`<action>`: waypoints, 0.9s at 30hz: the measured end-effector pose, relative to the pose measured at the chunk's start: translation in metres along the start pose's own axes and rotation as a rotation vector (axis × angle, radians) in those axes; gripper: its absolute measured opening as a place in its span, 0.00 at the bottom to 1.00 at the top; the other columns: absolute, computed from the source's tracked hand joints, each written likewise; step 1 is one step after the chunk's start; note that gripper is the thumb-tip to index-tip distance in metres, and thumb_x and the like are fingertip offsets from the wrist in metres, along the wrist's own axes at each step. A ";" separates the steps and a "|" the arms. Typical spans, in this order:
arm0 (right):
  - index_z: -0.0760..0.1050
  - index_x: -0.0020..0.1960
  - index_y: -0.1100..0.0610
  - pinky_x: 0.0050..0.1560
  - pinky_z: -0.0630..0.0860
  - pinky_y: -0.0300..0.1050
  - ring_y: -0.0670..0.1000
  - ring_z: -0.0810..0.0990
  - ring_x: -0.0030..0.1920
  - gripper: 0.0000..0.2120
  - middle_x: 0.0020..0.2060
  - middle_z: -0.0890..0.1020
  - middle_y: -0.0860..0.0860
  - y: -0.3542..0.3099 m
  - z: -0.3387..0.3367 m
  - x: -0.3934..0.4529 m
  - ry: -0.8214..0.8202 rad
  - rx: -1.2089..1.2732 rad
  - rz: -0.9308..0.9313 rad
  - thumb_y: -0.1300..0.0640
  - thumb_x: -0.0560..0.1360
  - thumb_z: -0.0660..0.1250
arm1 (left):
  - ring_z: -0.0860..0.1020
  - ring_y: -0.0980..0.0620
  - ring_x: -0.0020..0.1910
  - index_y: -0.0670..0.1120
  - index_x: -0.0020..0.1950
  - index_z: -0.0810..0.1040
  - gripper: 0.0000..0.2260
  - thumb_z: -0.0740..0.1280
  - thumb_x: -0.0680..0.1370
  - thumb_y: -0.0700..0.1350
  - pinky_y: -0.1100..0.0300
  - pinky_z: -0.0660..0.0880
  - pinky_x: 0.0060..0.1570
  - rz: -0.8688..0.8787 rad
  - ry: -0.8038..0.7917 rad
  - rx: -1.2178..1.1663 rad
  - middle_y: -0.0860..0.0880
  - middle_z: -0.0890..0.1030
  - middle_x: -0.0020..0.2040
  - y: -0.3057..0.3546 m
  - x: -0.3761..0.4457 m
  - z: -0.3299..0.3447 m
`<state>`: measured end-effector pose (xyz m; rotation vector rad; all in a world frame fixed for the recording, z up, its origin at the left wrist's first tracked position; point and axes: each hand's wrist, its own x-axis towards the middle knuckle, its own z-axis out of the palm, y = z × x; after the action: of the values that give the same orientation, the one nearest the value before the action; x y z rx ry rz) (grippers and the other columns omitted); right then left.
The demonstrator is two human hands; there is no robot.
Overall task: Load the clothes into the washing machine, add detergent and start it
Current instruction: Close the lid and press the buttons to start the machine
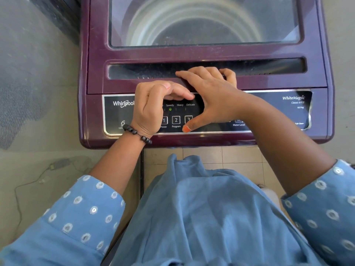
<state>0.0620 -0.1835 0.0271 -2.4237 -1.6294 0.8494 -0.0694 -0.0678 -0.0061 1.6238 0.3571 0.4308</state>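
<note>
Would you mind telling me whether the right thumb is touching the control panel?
Touching. The head view shows the right hand's thumb tip pressed flat on the control panel just below the "3" button.

A home laundry corner: a top-loading washing machine (205, 52) on a tiled floor (221, 156).
</note>
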 end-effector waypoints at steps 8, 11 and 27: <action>0.50 0.79 0.46 0.74 0.45 0.62 0.53 0.56 0.75 0.54 0.75 0.60 0.47 0.002 0.001 -0.008 0.026 0.046 -0.015 0.31 0.63 0.72 | 0.83 0.44 0.48 0.45 0.43 0.84 0.22 0.50 0.75 0.47 0.49 0.79 0.51 -0.015 0.016 0.029 0.43 0.85 0.43 0.002 -0.004 0.004; 0.53 0.78 0.46 0.75 0.48 0.56 0.53 0.60 0.74 0.50 0.74 0.64 0.46 0.009 -0.006 -0.014 0.014 0.127 -0.044 0.34 0.65 0.73 | 0.83 0.44 0.49 0.44 0.43 0.85 0.22 0.51 0.75 0.48 0.50 0.79 0.51 -0.018 0.033 0.045 0.42 0.85 0.43 0.004 -0.007 0.007; 0.61 0.76 0.46 0.71 0.55 0.52 0.55 0.65 0.68 0.45 0.68 0.69 0.50 0.056 -0.018 -0.058 0.083 0.164 0.140 0.35 0.64 0.74 | 0.83 0.47 0.48 0.43 0.45 0.84 0.22 0.50 0.75 0.45 0.58 0.77 0.47 -0.013 0.076 0.074 0.42 0.85 0.43 0.010 -0.010 0.016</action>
<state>0.1016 -0.2544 0.0437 -2.4445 -1.3203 0.8530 -0.0707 -0.0878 0.0021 1.6793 0.4453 0.4755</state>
